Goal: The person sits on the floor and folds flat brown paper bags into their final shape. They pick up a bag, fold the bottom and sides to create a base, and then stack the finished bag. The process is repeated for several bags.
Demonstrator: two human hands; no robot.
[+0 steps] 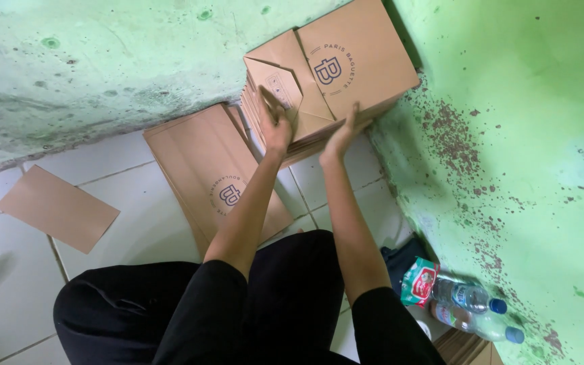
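Now squaring the stack of brown paper bags [346, 67]: left hand [275, 125] and right hand [341, 134] open, flat against it; next, even pressure.

Stack of folded paper bags [346, 67] stands in wall corner on floor [136, 223]. Flat bag pile [217, 176] lies left of stack, single flat sheet [57, 208] farther left. Two bottles [474, 307] (lying down) nearer person, right of stack, against wall.
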